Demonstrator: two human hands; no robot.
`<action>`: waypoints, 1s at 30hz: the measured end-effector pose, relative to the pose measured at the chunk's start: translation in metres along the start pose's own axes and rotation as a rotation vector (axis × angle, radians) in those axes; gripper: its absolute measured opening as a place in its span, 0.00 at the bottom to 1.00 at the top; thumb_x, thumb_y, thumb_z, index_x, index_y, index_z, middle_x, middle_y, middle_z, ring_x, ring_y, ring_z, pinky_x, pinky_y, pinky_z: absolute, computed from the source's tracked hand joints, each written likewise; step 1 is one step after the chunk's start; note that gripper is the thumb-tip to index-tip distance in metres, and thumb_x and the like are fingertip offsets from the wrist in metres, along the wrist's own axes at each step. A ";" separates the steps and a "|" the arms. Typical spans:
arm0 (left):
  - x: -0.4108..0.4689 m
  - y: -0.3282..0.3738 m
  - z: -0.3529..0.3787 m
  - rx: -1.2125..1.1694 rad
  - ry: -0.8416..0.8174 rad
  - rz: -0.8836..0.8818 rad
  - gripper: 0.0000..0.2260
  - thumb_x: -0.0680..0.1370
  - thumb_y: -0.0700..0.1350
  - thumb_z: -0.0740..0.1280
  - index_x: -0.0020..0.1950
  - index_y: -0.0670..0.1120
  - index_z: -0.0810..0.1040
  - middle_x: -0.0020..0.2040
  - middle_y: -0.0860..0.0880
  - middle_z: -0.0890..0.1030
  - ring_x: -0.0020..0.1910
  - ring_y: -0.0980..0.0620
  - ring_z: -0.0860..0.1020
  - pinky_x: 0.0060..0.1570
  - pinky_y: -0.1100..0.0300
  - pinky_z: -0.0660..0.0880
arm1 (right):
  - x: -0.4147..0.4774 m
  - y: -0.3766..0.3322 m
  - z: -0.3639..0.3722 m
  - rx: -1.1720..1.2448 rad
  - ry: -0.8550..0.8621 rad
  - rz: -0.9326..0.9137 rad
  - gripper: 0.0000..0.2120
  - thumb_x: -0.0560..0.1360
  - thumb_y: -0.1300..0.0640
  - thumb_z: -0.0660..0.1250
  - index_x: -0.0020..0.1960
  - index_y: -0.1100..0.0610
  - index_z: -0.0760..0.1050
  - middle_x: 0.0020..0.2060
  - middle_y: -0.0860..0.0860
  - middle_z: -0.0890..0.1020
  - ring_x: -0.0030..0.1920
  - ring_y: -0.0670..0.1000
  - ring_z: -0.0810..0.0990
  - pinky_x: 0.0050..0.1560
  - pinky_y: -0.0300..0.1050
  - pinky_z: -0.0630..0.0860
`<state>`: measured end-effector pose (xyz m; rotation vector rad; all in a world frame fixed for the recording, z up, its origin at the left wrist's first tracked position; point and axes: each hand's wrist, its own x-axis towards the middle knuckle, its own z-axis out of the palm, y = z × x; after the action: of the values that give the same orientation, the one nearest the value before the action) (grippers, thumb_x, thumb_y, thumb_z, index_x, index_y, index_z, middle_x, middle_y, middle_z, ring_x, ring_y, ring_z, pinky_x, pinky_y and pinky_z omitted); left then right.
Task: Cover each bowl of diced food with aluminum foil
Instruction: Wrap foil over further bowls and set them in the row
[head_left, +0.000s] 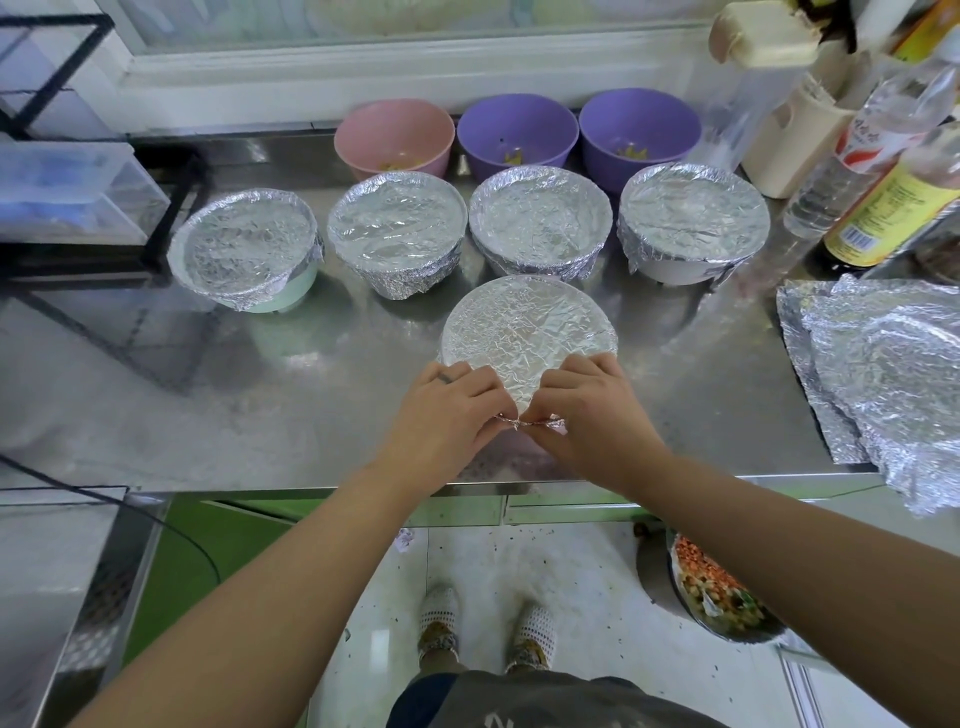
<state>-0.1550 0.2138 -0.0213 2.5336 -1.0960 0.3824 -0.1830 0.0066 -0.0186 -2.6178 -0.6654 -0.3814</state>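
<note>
A foil-covered bowl (524, 327) stands near the front of the steel counter (260, 395). My left hand (447, 410) and my right hand (592, 410) pinch the foil's near edge against its rim, fingertips almost touching. Behind it stand several foil-covered bowls in a row: a mint one (244, 249), two fully wrapped (397, 228) (540, 221), and a white one (693, 218). At the back sit a pink bowl (395, 136) and two purple bowls (517, 132) (639, 130), uncovered, with a little diced food inside.
Loose crumpled foil sheets (883, 374) lie at the counter's right end. Bottles (883, 150) and a beige container (789, 140) crowd the back right. A plastic box (67, 192) and black rack (171, 208) sit left. Below right, a pan of diced food (717, 592) rests on the floor.
</note>
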 end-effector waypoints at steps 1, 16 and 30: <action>0.000 -0.001 0.000 0.011 0.006 0.005 0.07 0.78 0.50 0.64 0.46 0.52 0.82 0.45 0.55 0.79 0.40 0.50 0.76 0.47 0.57 0.66 | 0.001 0.000 0.000 -0.006 0.001 0.004 0.07 0.69 0.51 0.77 0.37 0.49 0.80 0.33 0.42 0.78 0.40 0.50 0.74 0.48 0.47 0.65; 0.000 0.000 0.005 0.010 0.016 -0.065 0.10 0.78 0.56 0.63 0.44 0.53 0.80 0.45 0.57 0.79 0.44 0.50 0.74 0.48 0.55 0.65 | -0.005 0.020 -0.002 -0.200 0.077 -0.182 0.04 0.74 0.50 0.70 0.44 0.50 0.80 0.41 0.48 0.78 0.41 0.54 0.75 0.45 0.49 0.68; 0.003 0.001 0.009 -0.079 0.022 -0.113 0.07 0.75 0.53 0.70 0.43 0.51 0.81 0.43 0.56 0.79 0.42 0.50 0.74 0.50 0.56 0.67 | 0.004 0.014 0.024 -0.264 0.219 -0.181 0.16 0.77 0.41 0.69 0.42 0.55 0.76 0.38 0.50 0.75 0.37 0.55 0.72 0.44 0.50 0.68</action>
<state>-0.1532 0.2074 -0.0276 2.5016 -0.9354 0.3295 -0.1686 0.0076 -0.0426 -2.7094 -0.8274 -0.8497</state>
